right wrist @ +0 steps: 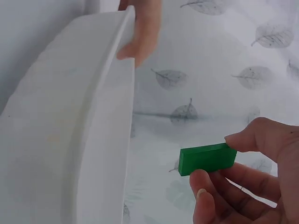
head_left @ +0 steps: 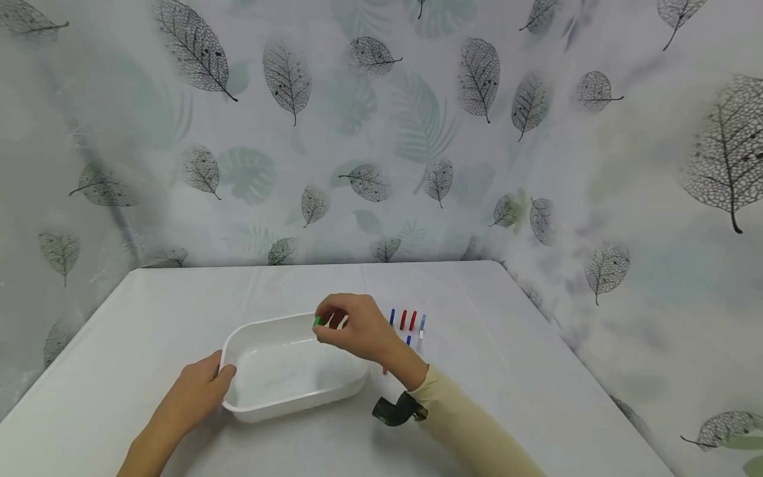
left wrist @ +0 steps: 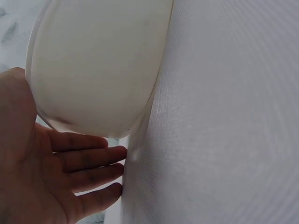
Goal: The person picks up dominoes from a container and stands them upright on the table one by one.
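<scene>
A white, rounded rectangular plastic tub [head_left: 292,368] stands on the table. At its left end my left hand [head_left: 199,391] grips the rim, thumb over the edge and fingers along the outside wall; the left wrist view shows those fingers [left wrist: 88,158] extended beside the tub wall. Over the tub's far right part, my right hand [head_left: 357,328] pinches a small green rectangular block [right wrist: 208,158] between thumb and fingertips. In the right wrist view the block is held by one end, apart from the tub's side [right wrist: 105,140].
Right of the tub, several small blocks lie on the white table [head_left: 477,371], among them a red block [head_left: 412,320], a dark blue block [head_left: 392,317] and a lighter blue block [head_left: 422,323]. A dark strap piece [head_left: 396,409] hangs by the right sleeve. Leaf-patterned sheeting [head_left: 369,132] surrounds the table.
</scene>
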### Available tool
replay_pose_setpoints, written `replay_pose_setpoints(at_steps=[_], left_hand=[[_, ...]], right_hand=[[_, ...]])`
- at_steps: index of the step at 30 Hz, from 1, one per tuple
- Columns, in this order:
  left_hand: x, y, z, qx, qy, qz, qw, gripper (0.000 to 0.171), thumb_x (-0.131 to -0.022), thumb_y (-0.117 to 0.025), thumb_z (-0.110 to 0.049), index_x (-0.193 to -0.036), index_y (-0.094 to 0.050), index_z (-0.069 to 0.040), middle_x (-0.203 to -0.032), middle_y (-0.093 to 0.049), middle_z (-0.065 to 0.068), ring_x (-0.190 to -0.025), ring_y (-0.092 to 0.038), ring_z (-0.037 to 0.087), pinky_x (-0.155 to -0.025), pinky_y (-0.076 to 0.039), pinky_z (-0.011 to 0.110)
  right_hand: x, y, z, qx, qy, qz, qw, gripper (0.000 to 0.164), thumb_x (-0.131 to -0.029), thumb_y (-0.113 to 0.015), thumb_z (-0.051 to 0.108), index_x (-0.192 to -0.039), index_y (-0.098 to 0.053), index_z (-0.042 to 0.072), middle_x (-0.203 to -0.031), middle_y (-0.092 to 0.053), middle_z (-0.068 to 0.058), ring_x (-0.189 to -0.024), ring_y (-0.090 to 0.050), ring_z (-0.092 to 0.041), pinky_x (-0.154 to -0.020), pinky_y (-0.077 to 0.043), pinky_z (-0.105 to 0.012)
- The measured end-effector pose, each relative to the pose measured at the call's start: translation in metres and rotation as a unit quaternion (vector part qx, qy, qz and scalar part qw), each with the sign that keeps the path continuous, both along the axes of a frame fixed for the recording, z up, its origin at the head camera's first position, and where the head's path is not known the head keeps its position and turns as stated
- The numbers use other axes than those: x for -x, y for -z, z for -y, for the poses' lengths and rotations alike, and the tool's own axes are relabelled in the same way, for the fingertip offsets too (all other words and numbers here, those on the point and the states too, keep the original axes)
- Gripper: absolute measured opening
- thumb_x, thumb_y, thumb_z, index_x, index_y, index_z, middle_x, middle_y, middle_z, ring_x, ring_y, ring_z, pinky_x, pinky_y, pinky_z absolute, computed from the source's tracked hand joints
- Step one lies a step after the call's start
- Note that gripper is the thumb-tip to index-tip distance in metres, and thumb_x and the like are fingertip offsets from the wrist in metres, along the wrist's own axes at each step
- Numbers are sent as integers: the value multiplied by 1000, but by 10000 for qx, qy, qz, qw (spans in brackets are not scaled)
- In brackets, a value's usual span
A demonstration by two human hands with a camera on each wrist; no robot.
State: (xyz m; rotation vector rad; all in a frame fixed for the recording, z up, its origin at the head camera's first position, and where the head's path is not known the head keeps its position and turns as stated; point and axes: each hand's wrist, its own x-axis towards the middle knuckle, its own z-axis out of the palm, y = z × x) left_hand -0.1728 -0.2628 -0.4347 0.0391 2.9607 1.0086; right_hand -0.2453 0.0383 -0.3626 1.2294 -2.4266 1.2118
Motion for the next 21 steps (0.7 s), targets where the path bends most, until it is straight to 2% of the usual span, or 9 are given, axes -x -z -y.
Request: replay_pose_setpoints(at_steps=[5, 11, 15, 21], left_hand=[[0, 0, 0, -2, 0, -11, 10000, 51, -108, -41, -20, -141, -45, 19, -130, -60, 37, -107, -67, 43, -86, -57, 58], [0, 0, 1, -77, 24, -2, 10000, 49, -108, -42, -20, -139, -49, 17, -124, -66, 31, -91, -62, 27, -74, -56, 45], [-1, -2, 0, -77, 12, -10, 10000, 49, -108, -42, -20, -139, -47, 19, -121, -66, 32, -86, -61, 25, -67, -54, 39], [-1, -2, 0, -105, -30, -2, 9999, 49, -107, -42, -19, -138, -48, 18, -117, -68, 29, -86, -63, 26, -66, -55, 40]], right_hand=[[-2, -4, -23, 303, 325, 58, 9990, 10, -91, -77, 9, -100, -75, 11, -88, -70, 9, -80, -66, -6, -69, -59, -29], [-7, -3, -53, 454, 718, 17, 9964, 11, -90, -78, 9, -100, -75, 13, -87, -70, 11, -79, -67, -7, -67, -59, -33], [-8, 3, -68, 460, 946, 56, 9944, 11, -90, -80, 10, -100, -75, 13, -88, -71, 11, -78, -67, -7, -68, -59, -32], [-9, 10, -83, 405, 1161, 56, 9924, 13, -90, -81, 11, -101, -77, 12, -89, -72, 11, -78, -67, -8, -67, -59, -31]])
